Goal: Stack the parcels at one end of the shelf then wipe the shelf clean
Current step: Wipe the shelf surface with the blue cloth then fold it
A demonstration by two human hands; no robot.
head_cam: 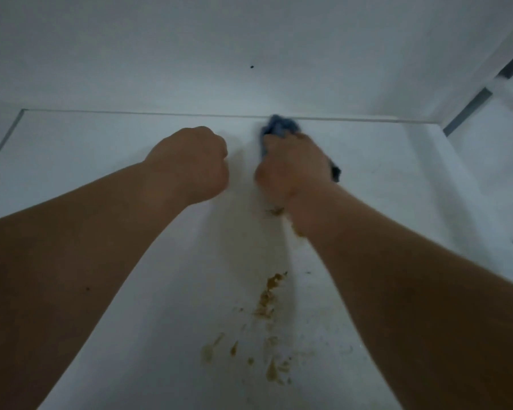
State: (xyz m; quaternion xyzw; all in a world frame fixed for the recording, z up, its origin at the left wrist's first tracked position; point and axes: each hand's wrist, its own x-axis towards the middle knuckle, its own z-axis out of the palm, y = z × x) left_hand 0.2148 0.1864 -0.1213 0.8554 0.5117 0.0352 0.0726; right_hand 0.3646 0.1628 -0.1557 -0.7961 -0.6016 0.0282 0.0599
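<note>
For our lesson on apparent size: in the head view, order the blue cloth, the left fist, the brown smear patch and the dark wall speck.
1. brown smear patch (nearer the camera)
2. left fist
3. blue cloth (partly hidden)
4. dark wall speck

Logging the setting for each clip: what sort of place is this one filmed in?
Probably inside a white shelving unit or cupboard: a flat white shelf meets a back wall, brown smears soil the shelf, and the right hand grips a blue cloth.
</note>
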